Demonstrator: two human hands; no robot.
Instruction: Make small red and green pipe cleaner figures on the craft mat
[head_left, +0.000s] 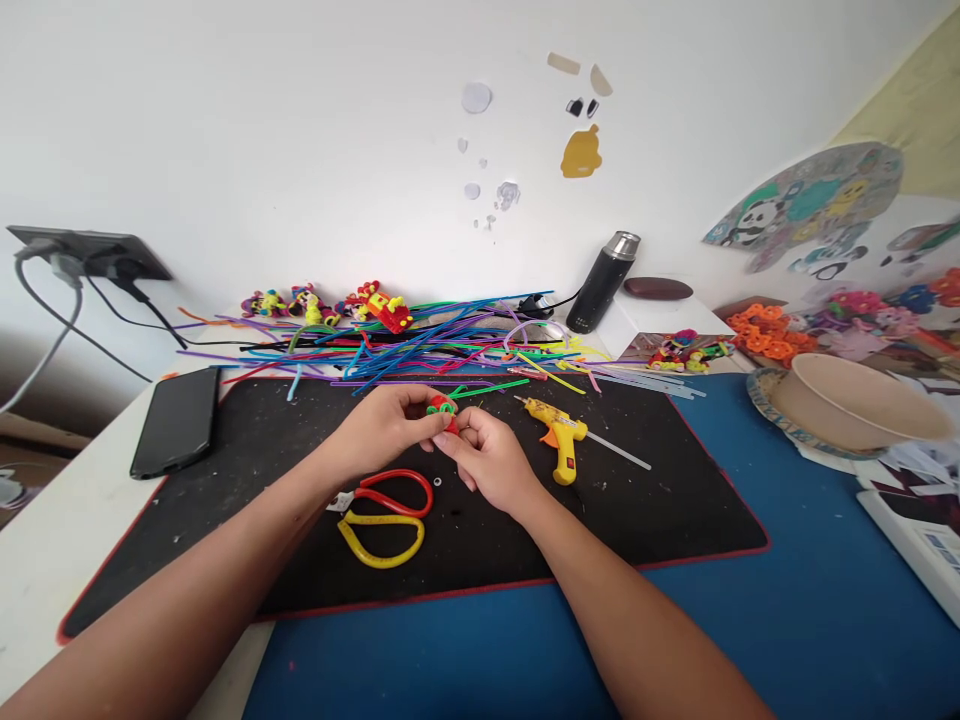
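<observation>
Over the black mat (285, 540), my left hand (390, 425) and my right hand (484, 455) meet around a small red and green pipe cleaner piece (442, 405). Fingers of both hands pinch it, and they hide much of its shape. Scissors (390, 520) with one red and one yellow handle lie below my hands, their blades partly hidden under my left forearm. To the right of my right hand rests a yellow hot glue gun (559, 435) with a glue stick in its back end.
Loose pipe cleaners (435, 340) in many colours are heaped along the wall, with small pipe cleaner figures (382, 305) behind. A phone (176, 420) lies at left. At right stand a black flask (604, 280), a white box (660, 325) and a beige bowl (862, 400).
</observation>
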